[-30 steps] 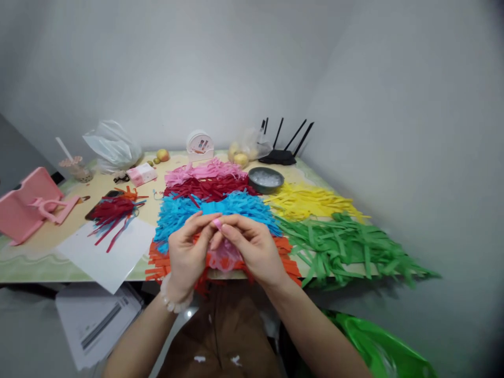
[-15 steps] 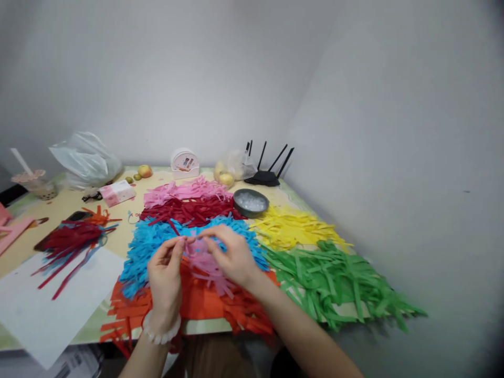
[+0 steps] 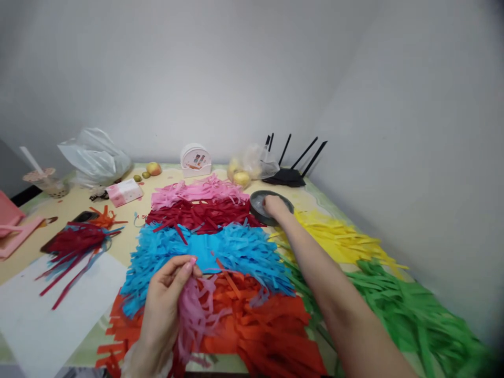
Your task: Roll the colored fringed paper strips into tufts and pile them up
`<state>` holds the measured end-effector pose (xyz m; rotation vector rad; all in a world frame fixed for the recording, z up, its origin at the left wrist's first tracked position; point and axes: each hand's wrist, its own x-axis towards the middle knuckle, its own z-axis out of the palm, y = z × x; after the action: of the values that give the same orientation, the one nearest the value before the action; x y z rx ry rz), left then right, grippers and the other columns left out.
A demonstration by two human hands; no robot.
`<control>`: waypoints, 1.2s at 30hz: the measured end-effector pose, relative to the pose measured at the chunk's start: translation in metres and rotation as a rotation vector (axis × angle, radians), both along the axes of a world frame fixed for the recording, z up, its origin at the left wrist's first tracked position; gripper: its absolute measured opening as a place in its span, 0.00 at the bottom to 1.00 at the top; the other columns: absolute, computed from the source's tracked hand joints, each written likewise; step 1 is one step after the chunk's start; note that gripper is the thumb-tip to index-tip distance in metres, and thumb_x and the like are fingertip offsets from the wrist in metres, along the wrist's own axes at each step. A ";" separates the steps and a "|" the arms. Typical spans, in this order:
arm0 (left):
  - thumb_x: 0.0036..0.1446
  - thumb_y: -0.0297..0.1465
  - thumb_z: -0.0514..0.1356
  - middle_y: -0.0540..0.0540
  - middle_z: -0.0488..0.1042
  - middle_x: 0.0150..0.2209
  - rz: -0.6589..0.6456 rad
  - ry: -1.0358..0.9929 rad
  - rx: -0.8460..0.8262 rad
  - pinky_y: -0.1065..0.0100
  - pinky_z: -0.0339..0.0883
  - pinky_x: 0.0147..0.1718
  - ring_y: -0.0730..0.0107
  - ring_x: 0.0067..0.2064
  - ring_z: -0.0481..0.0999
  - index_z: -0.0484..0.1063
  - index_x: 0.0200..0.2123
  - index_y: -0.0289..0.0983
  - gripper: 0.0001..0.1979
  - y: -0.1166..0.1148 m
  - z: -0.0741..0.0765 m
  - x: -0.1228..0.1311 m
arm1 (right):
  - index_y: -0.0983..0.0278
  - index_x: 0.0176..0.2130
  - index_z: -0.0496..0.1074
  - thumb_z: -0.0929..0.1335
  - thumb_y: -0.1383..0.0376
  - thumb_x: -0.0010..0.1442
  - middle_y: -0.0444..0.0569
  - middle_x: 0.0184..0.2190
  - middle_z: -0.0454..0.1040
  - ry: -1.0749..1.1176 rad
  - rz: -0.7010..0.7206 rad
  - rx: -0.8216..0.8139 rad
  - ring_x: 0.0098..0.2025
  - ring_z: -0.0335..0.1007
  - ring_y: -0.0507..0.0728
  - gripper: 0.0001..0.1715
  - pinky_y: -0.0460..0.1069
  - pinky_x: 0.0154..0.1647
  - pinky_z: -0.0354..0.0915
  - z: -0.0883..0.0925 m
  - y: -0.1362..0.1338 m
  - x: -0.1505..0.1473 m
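From 1 camera worn on my head, I look forward and down across the bench (image 3: 128, 210) to the grey wall (image 3: 252, 68) filling the upper frame. The view is close: my left hand (image 3: 163, 299) shows large, lower left of centre; my right hand (image 3: 276, 206) lies farther off, right of the middle.

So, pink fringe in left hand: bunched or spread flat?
Bunched: the left hand pinches the pink fringe at one end, and the rest hangs loose over orange paper.
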<state>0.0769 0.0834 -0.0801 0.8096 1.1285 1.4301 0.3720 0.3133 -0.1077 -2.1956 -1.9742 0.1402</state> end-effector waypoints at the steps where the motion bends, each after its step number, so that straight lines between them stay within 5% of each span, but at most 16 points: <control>1: 0.47 0.39 0.72 0.48 0.79 0.28 -0.007 0.006 -0.005 0.76 0.71 0.32 0.72 0.31 0.77 0.79 0.34 0.36 0.15 0.001 -0.002 -0.001 | 0.68 0.53 0.70 0.69 0.59 0.65 0.55 0.51 0.72 0.025 -0.007 0.017 0.48 0.73 0.59 0.20 0.57 0.48 0.72 0.003 0.000 0.001; 6: 0.50 0.38 0.71 0.47 0.81 0.30 -0.004 0.081 0.035 0.73 0.72 0.39 0.71 0.33 0.79 0.79 0.35 0.37 0.12 0.003 -0.004 -0.005 | 0.71 0.46 0.75 0.64 0.65 0.68 0.59 0.44 0.79 0.222 0.098 0.227 0.46 0.76 0.60 0.14 0.56 0.50 0.69 0.033 -0.041 -0.024; 11: 0.52 0.34 0.68 0.47 0.81 0.31 0.014 0.201 0.165 0.70 0.73 0.39 0.67 0.35 0.80 0.79 0.31 0.37 0.06 -0.004 0.004 -0.006 | 0.64 0.38 0.78 0.68 0.63 0.64 0.48 0.35 0.82 0.698 0.636 0.296 0.36 0.77 0.55 0.08 0.48 0.40 0.71 0.054 -0.156 -0.100; 15: 0.54 0.33 0.67 0.47 0.81 0.32 0.000 0.316 0.221 0.70 0.72 0.37 0.67 0.35 0.79 0.80 0.32 0.37 0.05 -0.020 0.010 -0.012 | 0.62 0.36 0.78 0.70 0.64 0.62 0.47 0.32 0.81 0.982 0.714 0.208 0.33 0.77 0.54 0.06 0.47 0.35 0.70 0.055 -0.220 -0.140; 23: 0.56 0.33 0.65 0.47 0.81 0.33 -0.035 0.457 0.276 0.68 0.69 0.42 0.66 0.38 0.79 0.79 0.32 0.37 0.05 -0.054 0.019 -0.035 | 0.63 0.34 0.77 0.73 0.55 0.57 0.46 0.28 0.79 1.402 0.582 0.101 0.30 0.76 0.53 0.13 0.46 0.30 0.73 0.043 -0.252 -0.169; 31: 0.57 0.31 0.64 0.47 0.80 0.33 -0.012 0.635 0.382 0.68 0.69 0.41 0.66 0.37 0.78 0.78 0.32 0.38 0.05 -0.072 0.023 -0.043 | 0.63 0.33 0.77 0.72 0.61 0.58 0.47 0.31 0.80 1.222 0.554 0.223 0.33 0.76 0.55 0.07 0.48 0.35 0.71 0.048 -0.274 -0.183; 36: 0.56 0.32 0.65 0.47 0.80 0.35 0.015 0.427 0.344 0.69 0.71 0.41 0.67 0.39 0.79 0.77 0.35 0.37 0.05 -0.077 0.014 -0.042 | 0.63 0.34 0.77 0.71 0.59 0.59 0.47 0.30 0.79 1.261 0.492 0.214 0.31 0.74 0.53 0.09 0.46 0.32 0.69 0.044 -0.279 -0.189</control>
<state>0.0353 0.0064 -0.0658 1.4025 1.2177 1.5279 0.1831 0.0344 -0.0640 -0.9228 -1.5185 1.0122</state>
